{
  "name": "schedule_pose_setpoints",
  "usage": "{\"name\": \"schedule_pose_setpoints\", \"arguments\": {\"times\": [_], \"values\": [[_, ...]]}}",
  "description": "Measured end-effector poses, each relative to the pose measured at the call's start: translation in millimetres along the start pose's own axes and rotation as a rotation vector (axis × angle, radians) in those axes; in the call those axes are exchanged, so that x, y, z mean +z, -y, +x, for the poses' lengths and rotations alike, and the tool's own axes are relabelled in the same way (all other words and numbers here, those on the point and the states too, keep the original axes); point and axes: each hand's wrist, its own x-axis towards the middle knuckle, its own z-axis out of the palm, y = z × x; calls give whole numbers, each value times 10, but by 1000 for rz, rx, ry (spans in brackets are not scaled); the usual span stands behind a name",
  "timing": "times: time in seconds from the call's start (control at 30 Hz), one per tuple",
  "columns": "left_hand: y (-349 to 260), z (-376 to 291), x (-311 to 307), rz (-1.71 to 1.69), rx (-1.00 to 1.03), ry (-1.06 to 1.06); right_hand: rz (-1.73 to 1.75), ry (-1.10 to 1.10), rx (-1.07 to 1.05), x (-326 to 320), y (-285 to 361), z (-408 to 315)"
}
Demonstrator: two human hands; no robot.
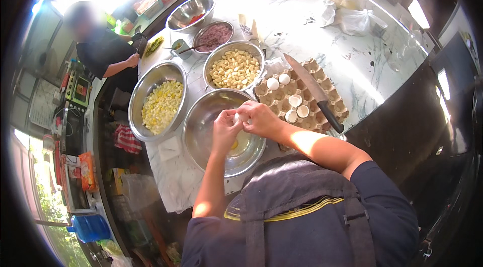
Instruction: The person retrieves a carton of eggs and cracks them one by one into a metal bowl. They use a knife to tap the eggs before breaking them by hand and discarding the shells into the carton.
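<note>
My left hand (226, 131) and my right hand (260, 118) meet over a large steel mixing bowl (200, 135), their fingertips around one white egg (241, 117). Whether its shell is cracked is hard to tell. Low in the bowl lies an egg yolk (234, 144) in clear egg white. To the right, a cardboard egg tray (277, 102) carries two whole white eggs (278, 81) and several empty eggshell halves (296, 108). A kitchen knife (311, 86) with a black handle rests across the tray, its blade pointing away from me.
Steel bowls of chopped yellow-white food (162, 106), peeled garlic cloves (236, 69) and purplish minced food (215, 36) crowd the marble table (169, 187). A mug (180, 48) stands beside them. A co-worker (109, 48) holds a knife over chopped greens (154, 46). Plastic bags (354, 21) lie farther off.
</note>
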Motion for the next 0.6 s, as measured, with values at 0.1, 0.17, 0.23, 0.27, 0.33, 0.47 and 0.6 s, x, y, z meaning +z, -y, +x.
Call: {"name": "schedule_pose_setpoints", "arguments": {"times": [0.1, 0.17, 0.23, 0.27, 0.33, 0.47, 0.6], "values": [[-30, -39, -133, 127, 63, -48, 21, 65, 19, 85, 48, 47], [-27, -90, -195, 297, 112, -60, 74, 29, -82, 115, 74, 71], [2, -160, -259, 551, 191, -54, 25, 56, -162, 122, 76, 84], [29, -184, -291, 688, 297, -99, -48, 98, -199, 122, 69, 86], [98, -220, -370, 938, 567, -194, -195, 141, -269, 116, 42, 71], [257, -317, -528, 1274, 377, 58, -372, 412, -292, 116, -15, -38], [377, -383, -565, 1119, 473, -108, -380, 329, -320, 140, -40, -163]]}}
